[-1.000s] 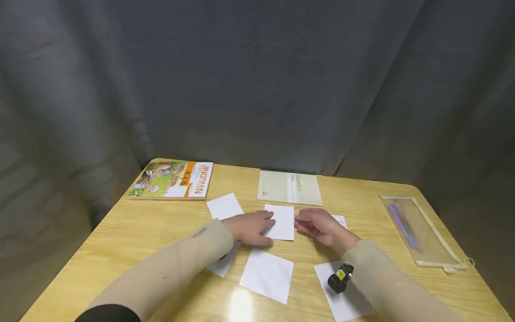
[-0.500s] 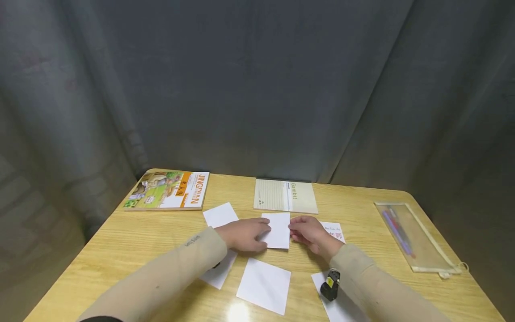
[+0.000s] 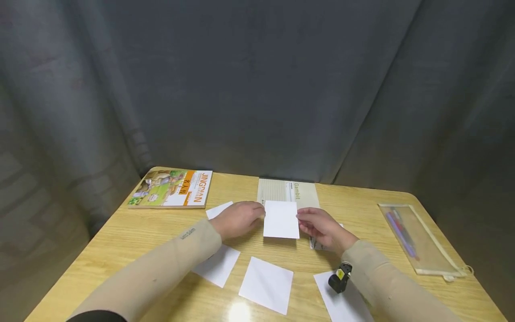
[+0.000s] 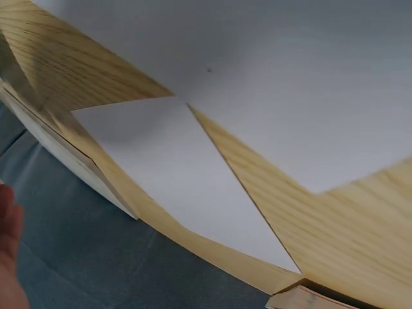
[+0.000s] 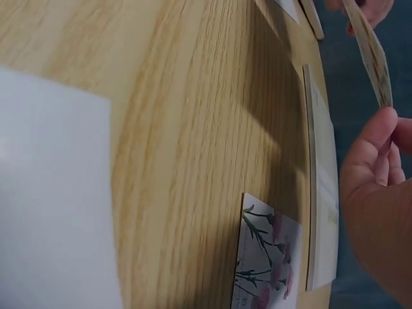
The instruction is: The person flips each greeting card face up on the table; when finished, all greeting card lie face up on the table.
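Observation:
Both hands hold one white card [image 3: 281, 219] by its side edges, lifted off the wooden table [image 3: 120, 232] in front of the beige notepad [image 3: 287, 191]. My left hand [image 3: 239, 218] pinches its left edge and my right hand [image 3: 319, 226] pinches its right edge. In the right wrist view the card [image 5: 370, 51] shows edge-on above my thumb [image 5: 373, 148]. A card printed with flowers [image 5: 264, 264] lies face up on the table below my right hand, partly hidden in the head view [image 3: 317, 244].
Several blank white cards lie on the table: [image 3: 217, 264], [image 3: 266, 284], [image 3: 342, 302], [image 3: 219, 209]. A picture book [image 3: 170, 188] lies at the back left, and a clear pencil pouch [image 3: 414, 239] near the right edge. A dark curtain hangs behind.
The white card has come up off the table and moved away from me toward the notepad, held by both hands. The flower card under my right hand now shows.

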The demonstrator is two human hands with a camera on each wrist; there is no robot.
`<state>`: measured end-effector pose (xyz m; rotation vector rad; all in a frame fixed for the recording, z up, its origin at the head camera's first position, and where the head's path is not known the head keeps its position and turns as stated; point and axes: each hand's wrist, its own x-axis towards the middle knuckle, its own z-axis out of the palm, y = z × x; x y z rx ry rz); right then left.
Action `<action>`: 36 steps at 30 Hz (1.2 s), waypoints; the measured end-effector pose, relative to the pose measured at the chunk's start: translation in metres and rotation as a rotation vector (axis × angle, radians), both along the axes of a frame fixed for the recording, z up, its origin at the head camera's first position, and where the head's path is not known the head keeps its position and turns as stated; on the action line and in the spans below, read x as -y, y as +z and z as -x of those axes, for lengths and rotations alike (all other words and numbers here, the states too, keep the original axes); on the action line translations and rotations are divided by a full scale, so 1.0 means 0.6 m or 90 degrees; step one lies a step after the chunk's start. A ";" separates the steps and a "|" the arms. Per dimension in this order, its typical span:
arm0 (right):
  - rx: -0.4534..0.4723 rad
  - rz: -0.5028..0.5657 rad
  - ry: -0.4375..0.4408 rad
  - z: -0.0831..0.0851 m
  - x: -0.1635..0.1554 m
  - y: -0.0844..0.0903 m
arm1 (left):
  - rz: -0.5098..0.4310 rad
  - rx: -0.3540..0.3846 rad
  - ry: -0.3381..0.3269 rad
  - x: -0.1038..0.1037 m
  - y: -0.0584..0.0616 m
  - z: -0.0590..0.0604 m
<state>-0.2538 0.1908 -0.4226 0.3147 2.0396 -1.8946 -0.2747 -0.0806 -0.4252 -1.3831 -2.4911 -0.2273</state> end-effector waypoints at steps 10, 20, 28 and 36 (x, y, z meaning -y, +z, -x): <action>0.002 0.072 -0.014 -0.005 -0.001 0.009 | -0.081 -0.032 -0.018 -0.004 0.001 0.000; -0.084 0.069 0.055 -0.012 -0.004 0.012 | -0.287 0.269 0.128 -0.018 0.017 -0.009; -0.132 -0.029 0.062 -0.019 0.003 0.005 | -0.395 0.419 0.171 -0.024 0.015 -0.006; -0.119 0.104 0.005 -0.022 0.011 -0.004 | -0.576 0.685 0.174 -0.036 0.001 -0.005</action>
